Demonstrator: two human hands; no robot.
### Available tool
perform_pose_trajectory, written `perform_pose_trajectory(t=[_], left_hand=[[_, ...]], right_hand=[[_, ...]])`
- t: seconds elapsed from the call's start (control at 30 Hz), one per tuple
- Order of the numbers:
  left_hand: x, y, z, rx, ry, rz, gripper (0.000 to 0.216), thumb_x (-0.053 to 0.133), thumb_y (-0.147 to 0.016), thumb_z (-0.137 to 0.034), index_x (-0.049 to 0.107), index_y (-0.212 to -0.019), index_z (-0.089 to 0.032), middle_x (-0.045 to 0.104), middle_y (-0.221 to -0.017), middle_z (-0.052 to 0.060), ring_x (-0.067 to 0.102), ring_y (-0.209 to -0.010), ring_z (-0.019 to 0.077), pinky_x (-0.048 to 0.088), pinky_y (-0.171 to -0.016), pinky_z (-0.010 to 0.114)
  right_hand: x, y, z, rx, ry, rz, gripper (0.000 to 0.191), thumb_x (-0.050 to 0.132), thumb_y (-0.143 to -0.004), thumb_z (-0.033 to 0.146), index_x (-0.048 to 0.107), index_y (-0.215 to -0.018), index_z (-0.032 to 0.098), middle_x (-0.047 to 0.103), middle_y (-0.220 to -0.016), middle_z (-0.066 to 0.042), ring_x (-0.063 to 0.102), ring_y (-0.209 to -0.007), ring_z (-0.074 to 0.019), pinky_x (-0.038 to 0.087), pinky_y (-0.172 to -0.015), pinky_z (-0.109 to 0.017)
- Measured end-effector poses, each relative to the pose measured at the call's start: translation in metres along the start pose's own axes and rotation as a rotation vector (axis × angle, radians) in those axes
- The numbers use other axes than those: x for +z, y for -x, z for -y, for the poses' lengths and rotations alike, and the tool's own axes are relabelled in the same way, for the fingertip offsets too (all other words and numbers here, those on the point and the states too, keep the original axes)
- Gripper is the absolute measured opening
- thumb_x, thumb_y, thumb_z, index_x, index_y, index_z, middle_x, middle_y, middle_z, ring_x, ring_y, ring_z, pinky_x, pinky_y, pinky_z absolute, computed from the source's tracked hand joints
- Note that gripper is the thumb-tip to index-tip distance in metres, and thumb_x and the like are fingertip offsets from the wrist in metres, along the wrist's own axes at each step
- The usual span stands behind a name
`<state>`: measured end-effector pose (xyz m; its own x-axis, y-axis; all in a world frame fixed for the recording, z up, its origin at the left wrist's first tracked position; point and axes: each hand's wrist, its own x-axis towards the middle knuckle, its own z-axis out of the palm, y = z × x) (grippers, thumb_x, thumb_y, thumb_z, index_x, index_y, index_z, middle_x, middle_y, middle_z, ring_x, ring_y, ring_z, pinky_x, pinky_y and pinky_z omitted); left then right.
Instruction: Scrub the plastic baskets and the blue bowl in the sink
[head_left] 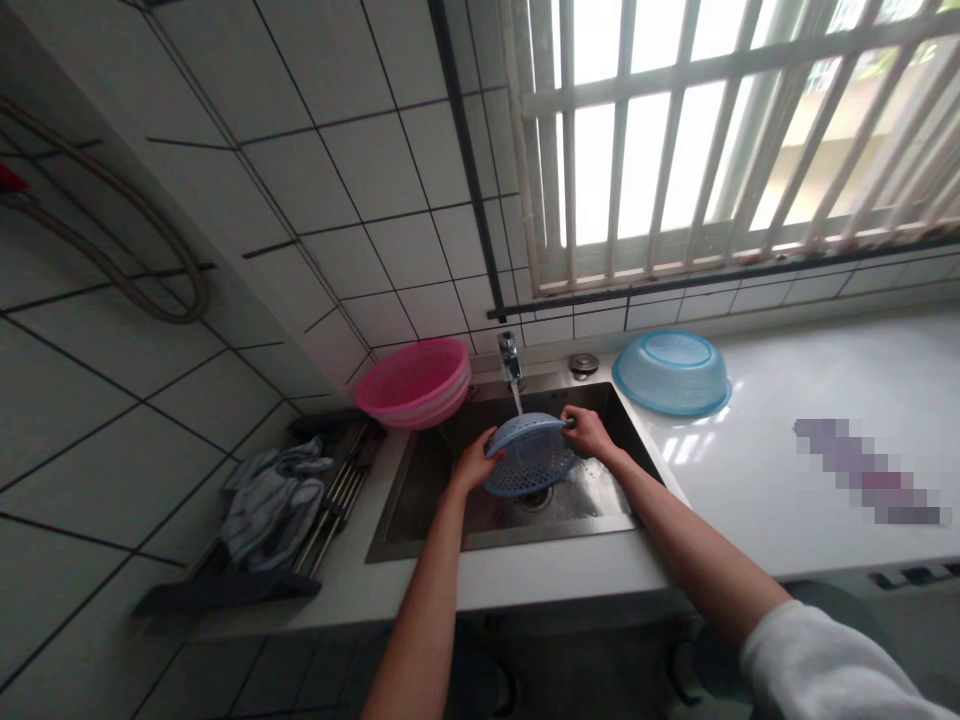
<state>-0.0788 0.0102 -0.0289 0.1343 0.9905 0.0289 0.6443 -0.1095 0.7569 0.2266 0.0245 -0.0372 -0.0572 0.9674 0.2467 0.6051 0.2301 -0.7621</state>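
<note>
Tilted over the steel sink (442, 520), a blue plastic colander (529, 470) with round holes is between my two hands. My left hand (474, 462) is closed on its left rim, thumb toward the inside. At the upper right of the rim, my right hand (586, 432) grips the edge with curled fingers. A small dark greenish patch shows at those fingertips, too small to name. Water runs from the chrome faucet (509, 357) onto the colander's far side. Below the colander, the sink drain (537, 497) is partly in view.
A pink basket (416, 385) rests at the sink's back left corner. An upturned blue basin (671, 372) lies on the white counter (772, 370) to the right, near a blurred-out item (870, 475). A striped cloth (274, 500) and metal rack (334, 510) lie left. A barred window (675, 150) is behind.
</note>
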Motion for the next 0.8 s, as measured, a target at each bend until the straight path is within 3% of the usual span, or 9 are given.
perform_pose_trajectory(t=[0.43,0.67,0.8], left_hand=[[0.002,-0.002,0.005,0.037,0.065,0.006,0.069,0.079,-0.08,-0.031,0.06,-0.146,-0.019,0.067,-0.143,0.014,0.064,-0.132,0.0294,0.046,-0.116,0.042],[0.005,-0.003,0.003,-0.03,0.175,0.007,0.083,0.086,-0.074,-0.032,0.055,-0.15,-0.022,0.065,-0.142,0.017,0.071,-0.114,0.029,0.059,-0.095,0.043],[0.004,-0.002,0.002,-0.002,0.179,0.031,0.079,0.087,-0.072,-0.028,0.059,-0.146,-0.022,0.069,-0.135,0.015,0.072,-0.113,0.0285,0.059,-0.096,0.043]], right_hand=[[0.0,0.0,0.001,-0.013,0.007,-0.033,0.016,0.062,-0.071,0.016,0.07,-0.084,0.021,0.072,-0.08,0.0,0.062,-0.076,-0.0162,0.039,-0.068,-0.023],[-0.005,0.0,0.001,0.069,0.059,-0.143,0.014,0.064,-0.073,0.019,0.071,-0.085,0.022,0.072,-0.081,0.001,0.062,-0.074,-0.0157,0.036,-0.066,-0.023],[-0.01,0.002,0.008,0.077,0.084,-0.158,0.014,0.066,-0.074,0.021,0.072,-0.086,0.023,0.073,-0.08,0.001,0.062,-0.073,-0.0163,0.034,-0.064,-0.023]])
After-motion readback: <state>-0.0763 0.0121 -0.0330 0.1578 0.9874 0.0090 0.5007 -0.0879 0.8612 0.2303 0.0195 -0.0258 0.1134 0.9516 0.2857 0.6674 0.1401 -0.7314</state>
